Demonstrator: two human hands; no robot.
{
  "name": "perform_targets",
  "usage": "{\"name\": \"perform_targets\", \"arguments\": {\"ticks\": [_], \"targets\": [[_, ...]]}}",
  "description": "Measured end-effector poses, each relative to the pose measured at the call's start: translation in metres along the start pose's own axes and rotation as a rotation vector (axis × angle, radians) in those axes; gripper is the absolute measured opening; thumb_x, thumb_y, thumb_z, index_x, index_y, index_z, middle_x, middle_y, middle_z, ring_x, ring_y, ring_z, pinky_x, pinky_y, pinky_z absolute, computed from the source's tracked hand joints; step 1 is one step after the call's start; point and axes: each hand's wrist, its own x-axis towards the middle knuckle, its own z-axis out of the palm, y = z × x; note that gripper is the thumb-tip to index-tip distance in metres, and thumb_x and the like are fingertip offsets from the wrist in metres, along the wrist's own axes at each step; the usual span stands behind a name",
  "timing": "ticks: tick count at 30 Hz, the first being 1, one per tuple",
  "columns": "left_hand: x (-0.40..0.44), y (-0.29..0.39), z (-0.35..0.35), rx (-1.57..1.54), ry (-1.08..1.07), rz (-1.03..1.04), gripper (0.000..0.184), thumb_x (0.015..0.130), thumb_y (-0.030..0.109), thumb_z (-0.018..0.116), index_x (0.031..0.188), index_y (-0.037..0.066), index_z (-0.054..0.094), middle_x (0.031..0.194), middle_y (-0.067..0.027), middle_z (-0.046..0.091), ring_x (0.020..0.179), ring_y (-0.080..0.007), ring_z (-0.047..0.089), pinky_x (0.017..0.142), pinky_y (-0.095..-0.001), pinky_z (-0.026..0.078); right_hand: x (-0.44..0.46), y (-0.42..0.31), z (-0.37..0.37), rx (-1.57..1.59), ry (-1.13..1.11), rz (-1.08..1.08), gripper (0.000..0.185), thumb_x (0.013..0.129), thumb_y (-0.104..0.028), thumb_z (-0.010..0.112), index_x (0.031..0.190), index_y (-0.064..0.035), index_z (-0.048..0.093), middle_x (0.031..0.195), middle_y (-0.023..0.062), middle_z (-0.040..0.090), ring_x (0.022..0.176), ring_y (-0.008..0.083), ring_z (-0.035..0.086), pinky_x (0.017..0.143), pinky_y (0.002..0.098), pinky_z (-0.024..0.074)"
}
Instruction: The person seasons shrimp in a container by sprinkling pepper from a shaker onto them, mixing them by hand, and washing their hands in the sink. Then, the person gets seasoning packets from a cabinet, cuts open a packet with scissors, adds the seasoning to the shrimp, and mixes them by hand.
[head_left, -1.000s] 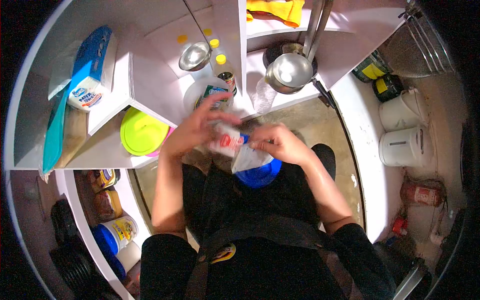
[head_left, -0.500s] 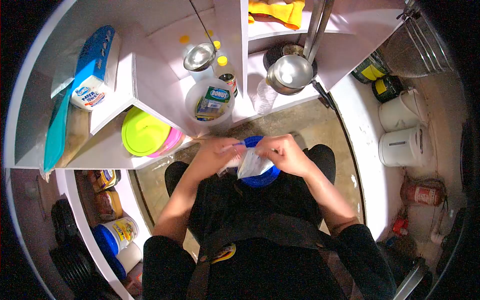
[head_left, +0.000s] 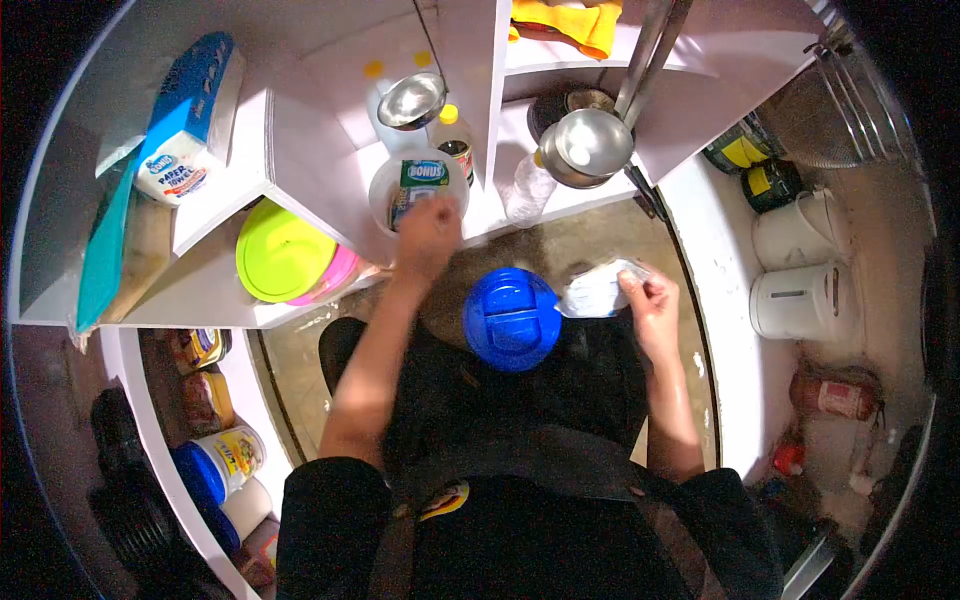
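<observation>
My right hand (head_left: 652, 298) pinches a small white packet (head_left: 594, 290) by its edge, to the right of a blue lid (head_left: 512, 335). The round lid has a raised band across it and sits above my lap. Over the near rim of a translucent white tub (head_left: 384, 190) is my left hand (head_left: 430, 240), its fingers curled and slightly blurred. Whether anything lies in those fingers is hidden. A green BONUS packet (head_left: 424, 175) stands in the tub just beyond them, partly covered by the hand.
Behind the tub hang a ladle (head_left: 412, 100) and, further right, a steel pot (head_left: 592, 145). A bottle with a yellow cap (head_left: 452, 135) stands behind the tub. Left are a lime-green lid (head_left: 285, 252) and paper towels (head_left: 188, 125). White canisters (head_left: 800, 300) line the right side.
My hands have parted from over the blue lid. The left has moved up and away to the tub; the right has carried the white packet to the right, uncovering the lid.
</observation>
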Motion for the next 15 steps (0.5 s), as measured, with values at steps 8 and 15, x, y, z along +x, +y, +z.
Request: {"name": "perform_targets", "arguments": {"ticks": [8, 15], "targets": [[-0.046, 0.001, 0.039, 0.587, 0.342, -0.036, 0.039, 0.073, 0.019, 0.068, 0.109, 0.013, 0.052, 0.110, -0.0106, 0.049, 0.108, -0.0358, 0.047, 0.093, -0.0560, 0.036, -0.006, 0.012, -0.030, -0.100, 0.093, 0.026, 0.020, 0.088, -0.017, 0.061, 0.089, 0.0027, 0.066, 0.078, -0.0008, 0.060, 0.071, 0.0074, 0.051, 0.063, 0.0233, 0.0399], [0.011, -0.079, 0.021, 0.870, 0.113, -0.244, 0.032, 0.080, 0.018, 0.055, 0.112, 0.020, 0.059, 0.102, -0.0074, 0.052, 0.106, -0.0282, 0.048, 0.094, -0.0559, 0.034, -0.008, 0.016, -0.032, -0.072, 0.115, 0.041, 0.022, 0.088, -0.019, 0.061, 0.089, 0.0033, 0.066, 0.079, 0.0000, 0.060, 0.072, 0.0083, 0.052, 0.065, 0.0238, 0.0410]]}}
